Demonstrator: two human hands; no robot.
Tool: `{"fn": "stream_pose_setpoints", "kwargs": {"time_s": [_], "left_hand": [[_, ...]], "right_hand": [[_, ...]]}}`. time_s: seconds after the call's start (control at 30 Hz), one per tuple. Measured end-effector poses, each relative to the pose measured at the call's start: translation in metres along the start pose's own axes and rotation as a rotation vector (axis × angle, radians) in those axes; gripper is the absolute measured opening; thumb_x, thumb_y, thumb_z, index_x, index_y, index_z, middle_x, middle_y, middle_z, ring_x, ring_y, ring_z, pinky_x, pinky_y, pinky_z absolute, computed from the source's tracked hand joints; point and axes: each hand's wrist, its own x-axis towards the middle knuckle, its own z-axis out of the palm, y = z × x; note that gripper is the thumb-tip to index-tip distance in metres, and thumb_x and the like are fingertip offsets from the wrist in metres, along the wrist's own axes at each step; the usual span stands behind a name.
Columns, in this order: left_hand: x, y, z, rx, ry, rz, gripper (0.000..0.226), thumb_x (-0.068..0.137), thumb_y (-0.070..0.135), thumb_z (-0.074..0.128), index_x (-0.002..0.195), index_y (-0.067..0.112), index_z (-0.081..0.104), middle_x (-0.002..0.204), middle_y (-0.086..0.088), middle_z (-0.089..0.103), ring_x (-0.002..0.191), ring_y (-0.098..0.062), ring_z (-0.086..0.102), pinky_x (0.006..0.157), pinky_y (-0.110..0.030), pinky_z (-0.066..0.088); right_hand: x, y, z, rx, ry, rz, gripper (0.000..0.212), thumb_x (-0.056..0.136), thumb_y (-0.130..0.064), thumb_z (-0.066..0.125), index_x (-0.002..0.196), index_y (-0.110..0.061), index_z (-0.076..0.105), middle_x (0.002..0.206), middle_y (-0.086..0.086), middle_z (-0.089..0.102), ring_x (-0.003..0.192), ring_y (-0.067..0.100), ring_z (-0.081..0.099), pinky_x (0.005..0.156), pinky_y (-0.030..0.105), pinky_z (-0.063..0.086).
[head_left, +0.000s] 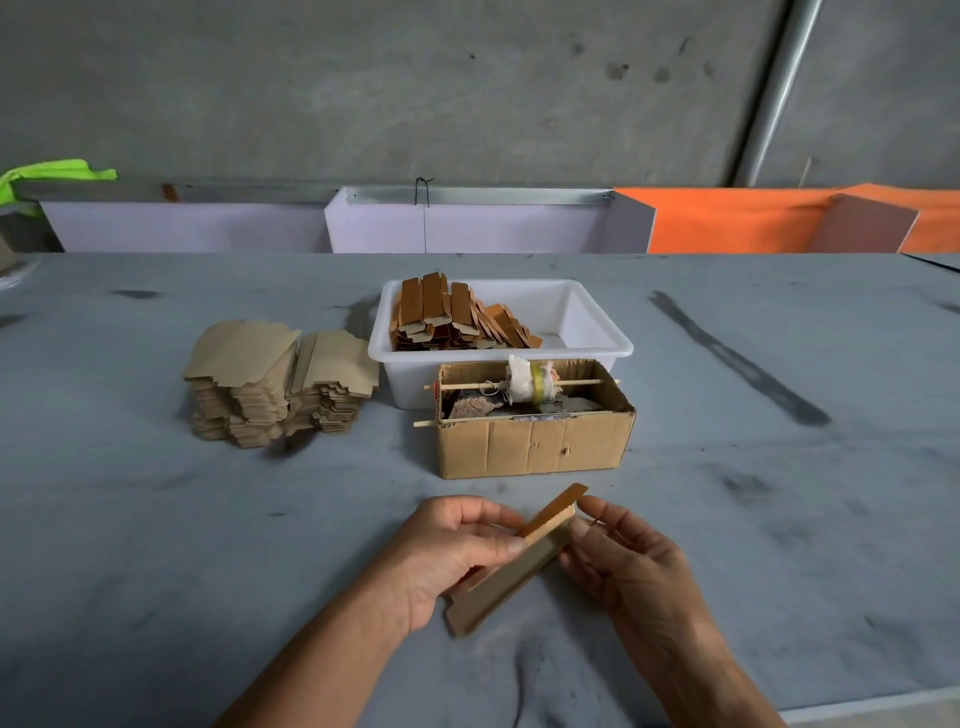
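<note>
folded cardboard piece (511, 574): left part hidden behind the left hand (457, 545); underside out of sight.
right hand (623, 556): its grip on the piece's upper end is partly covered by its own fingers.
forearms: both cut off by the bottom edge.
cardboard box (535, 444): the dark lumps inside are too unclear to name.
white tub (587, 322): near wall hidden behind the box.
green cloth (47, 174): cut by the left edge.

Soft, even daylight, fairly dim, with no glare. Shadows are faint and short beneath the hands. Wide-angle bending curves the far edges; focus stays sharp.
</note>
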Motion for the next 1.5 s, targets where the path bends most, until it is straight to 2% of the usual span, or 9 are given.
{"fn": "stream_pose_setpoints", "kwargs": {"time_s": [0.33, 0.47, 0.63, 0.9, 1.03, 1.13, 1.2, 1.33, 1.5], "left_hand": [[0.006, 0.002, 0.002, 0.026, 0.069, 0.02, 0.027, 0.065, -0.009, 0.077, 0.078, 0.013, 0.068, 0.062, 0.005, 0.069, 0.064, -0.01, 0.065, 0.056, -0.021, 0.049], [0.006, 0.006, -0.001, -0.012, 0.034, 0.041, 0.027, 0.065, -0.012, 0.075, 0.077, 0.01, 0.067, 0.061, 0.001, 0.069, 0.057, -0.009, 0.065, 0.051, -0.021, 0.05], [0.006, 0.008, 0.001, 0.0, 0.022, 0.06, 0.026, 0.066, -0.012, 0.075, 0.077, 0.01, 0.066, 0.061, 0.0, 0.068, 0.057, -0.011, 0.065, 0.051, -0.021, 0.05], [0.005, 0.008, 0.004, 0.035, 0.013, 0.095, 0.025, 0.07, -0.01, 0.073, 0.091, 0.003, 0.067, 0.081, -0.014, 0.07, 0.066, -0.016, 0.067, 0.057, -0.024, 0.056], [0.002, 0.008, 0.004, 0.014, 0.034, 0.11, 0.025, 0.07, 0.008, 0.079, 0.093, 0.008, 0.068, 0.089, -0.014, 0.072, 0.07, -0.015, 0.067, 0.055, -0.021, 0.054], [-0.002, 0.004, 0.006, 0.108, 0.053, 0.093, 0.037, 0.065, 0.004, 0.083, 0.096, 0.012, 0.065, 0.086, -0.011, 0.072, 0.06, -0.015, 0.066, 0.048, -0.022, 0.049], [-0.002, 0.002, 0.007, 0.111, 0.098, 0.075, 0.034, 0.067, -0.002, 0.079, 0.095, 0.011, 0.064, 0.077, -0.007, 0.071, 0.052, -0.014, 0.063, 0.046, -0.022, 0.046], [0.003, 0.002, 0.001, -0.031, 0.18, 0.037, 0.028, 0.071, -0.009, 0.073, 0.091, 0.007, 0.063, 0.062, -0.006, 0.066, 0.046, -0.014, 0.057, 0.044, -0.019, 0.045], [0.005, 0.004, -0.002, -0.064, 0.218, 0.03, 0.031, 0.073, -0.012, 0.07, 0.096, 0.006, 0.063, 0.063, -0.007, 0.062, 0.046, -0.012, 0.057, 0.042, -0.018, 0.045]], "right_hand": [[0.0, -0.001, 0.001, 0.083, -0.124, 0.046, 0.019, 0.068, 0.003, 0.064, 0.084, 0.003, 0.074, 0.09, 0.019, 0.072, 0.076, 0.022, 0.071, 0.061, 0.023, 0.056], [0.0, -0.001, 0.0, 0.125, -0.141, 0.105, 0.026, 0.066, 0.012, 0.059, 0.088, 0.008, 0.072, 0.095, 0.025, 0.07, 0.082, 0.028, 0.071, 0.066, 0.028, 0.059], [-0.003, 0.0, 0.006, 0.046, -0.135, 0.13, 0.016, 0.065, 0.005, 0.063, 0.075, -0.002, 0.075, 0.081, 0.017, 0.072, 0.063, 0.018, 0.069, 0.053, 0.024, 0.057], [-0.002, 0.004, 0.016, -0.134, -0.009, 0.042, 0.005, 0.071, -0.006, 0.068, 0.07, -0.001, 0.066, 0.057, 0.01, 0.063, 0.046, 0.012, 0.058, 0.04, 0.019, 0.048], [-0.001, 0.004, 0.017, -0.148, 0.073, -0.001, 0.024, 0.08, -0.004, 0.066, 0.056, -0.01, 0.065, 0.053, 0.008, 0.059, 0.043, 0.012, 0.051, 0.041, 0.018, 0.044], [-0.001, 0.005, 0.015, -0.154, 0.104, -0.018, 0.039, 0.082, -0.004, 0.065, 0.044, -0.014, 0.06, 0.051, 0.008, 0.056, 0.045, 0.014, 0.048, 0.046, 0.022, 0.04], [0.0, 0.004, 0.014, -0.157, 0.117, -0.004, 0.035, 0.082, -0.003, 0.065, 0.049, -0.012, 0.057, 0.048, 0.006, 0.055, 0.049, 0.016, 0.049, 0.049, 0.025, 0.038], [-0.005, -0.002, 0.014, -0.111, 0.126, 0.057, 0.014, 0.077, 0.006, 0.066, 0.07, -0.004, 0.059, 0.056, 0.009, 0.062, 0.047, 0.015, 0.059, 0.038, 0.019, 0.043], [-0.008, -0.005, 0.014, -0.132, 0.137, 0.099, 0.016, 0.074, 0.012, 0.066, 0.078, -0.003, 0.062, 0.064, 0.011, 0.069, 0.05, 0.016, 0.067, 0.035, 0.019, 0.043]]}}
